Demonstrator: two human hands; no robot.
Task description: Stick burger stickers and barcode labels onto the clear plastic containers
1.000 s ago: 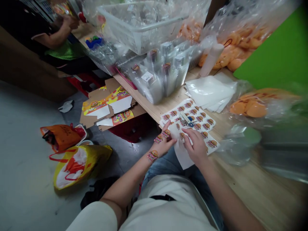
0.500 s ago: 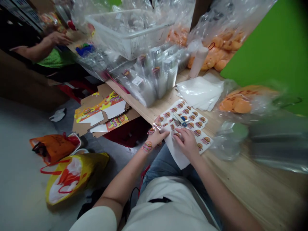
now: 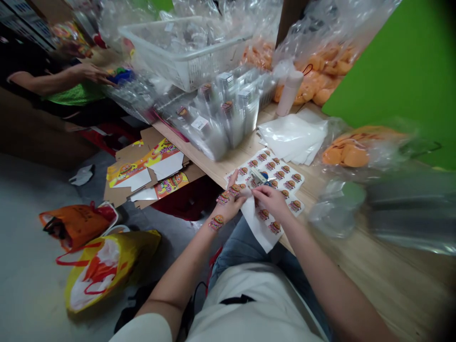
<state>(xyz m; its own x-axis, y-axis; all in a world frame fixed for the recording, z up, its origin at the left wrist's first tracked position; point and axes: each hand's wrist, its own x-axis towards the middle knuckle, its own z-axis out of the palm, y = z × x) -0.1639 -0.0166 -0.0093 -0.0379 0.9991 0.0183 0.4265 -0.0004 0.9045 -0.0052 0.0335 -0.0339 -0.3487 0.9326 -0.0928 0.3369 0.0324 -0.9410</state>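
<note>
Evidently burger stickers (image 3: 263, 214), lettering (image 3: 274, 232) too small.

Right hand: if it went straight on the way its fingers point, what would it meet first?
Probably the white paper flap, then the left hand; depth there is unclear.

No wording can be read for certain: on the sticker sheet (image 3: 294, 189) and on the burger stickers (image 3: 216, 222) worn on the left hand (image 3: 230, 209) and wrist just left of it, the purple lettering is too small. Left of the sheet, large purple letters on the flattened cartons (image 3: 142, 164) and dark marks on the orange bag (image 3: 80, 221) blur, as does print on the white label (image 3: 200, 123) of the clear pouches (image 3: 213, 142) beyond it.
</note>
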